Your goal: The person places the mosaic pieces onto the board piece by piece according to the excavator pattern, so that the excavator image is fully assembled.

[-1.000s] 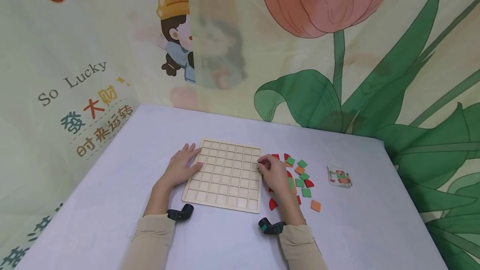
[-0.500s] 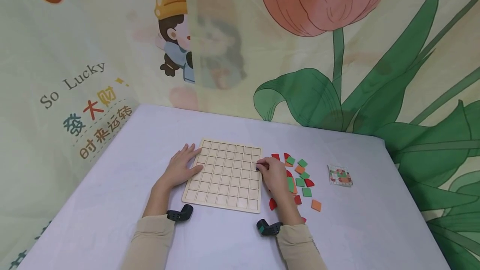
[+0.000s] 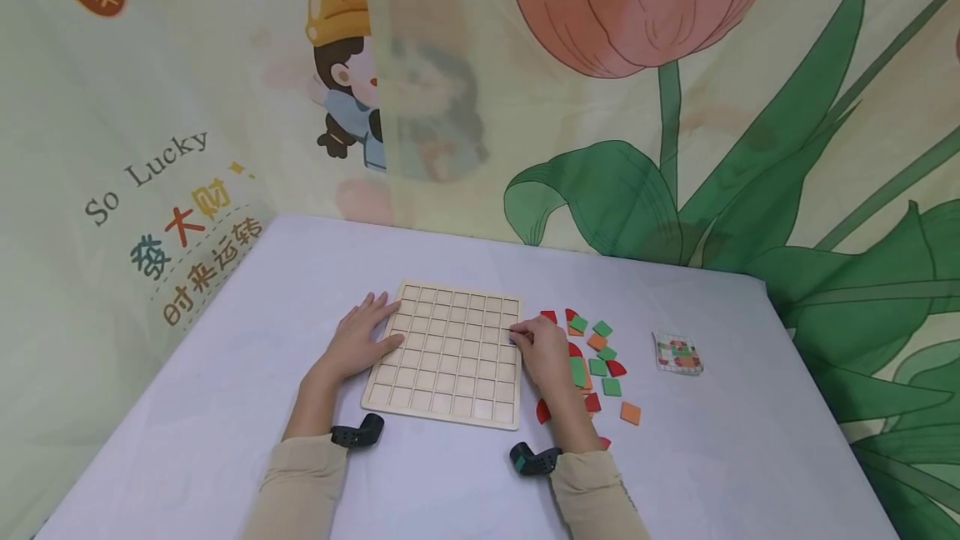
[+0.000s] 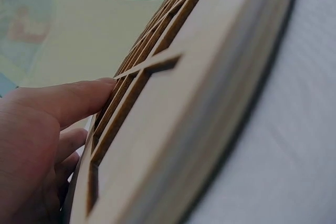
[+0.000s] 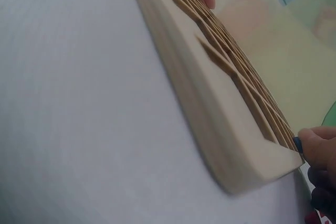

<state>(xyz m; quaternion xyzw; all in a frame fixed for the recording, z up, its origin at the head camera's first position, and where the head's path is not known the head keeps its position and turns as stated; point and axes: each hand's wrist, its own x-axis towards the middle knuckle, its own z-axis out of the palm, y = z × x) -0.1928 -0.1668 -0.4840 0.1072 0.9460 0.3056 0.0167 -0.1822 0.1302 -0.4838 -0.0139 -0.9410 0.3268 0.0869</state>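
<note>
A square wooden grid board point(image 3: 446, 357) lies flat on the table, its cells bare. My left hand point(image 3: 363, 337) rests on its left edge with the fingers spread; in the left wrist view the thumb point(image 4: 86, 98) touches the frame. At the board's right edge, my right hand point(image 3: 546, 348) pinches a small dark blue piece point(image 5: 297, 144) between thumb and fingers. The fingers hide most of that piece, so its shape cannot be told. Beside and partly under the right hand lie loose flat pieces, including a green square point(image 3: 612, 387) and a red quarter-circle point(image 3: 616, 368).
An orange square point(image 3: 630, 413) lies nearest the front right of the loose pieces. Farther right is a small stack of patterned cards point(image 3: 678, 353). The white-covered table point(image 3: 720, 457) meets a printed curtain point(image 3: 442, 190) at the back. Each wrist wears a black camera band point(image 3: 358, 432).
My right fingertips have shifted slightly toward the near side along the board's right edge, still pinching the dark blue piece. The left hand stays on the board. The head view has tilted slightly.
</note>
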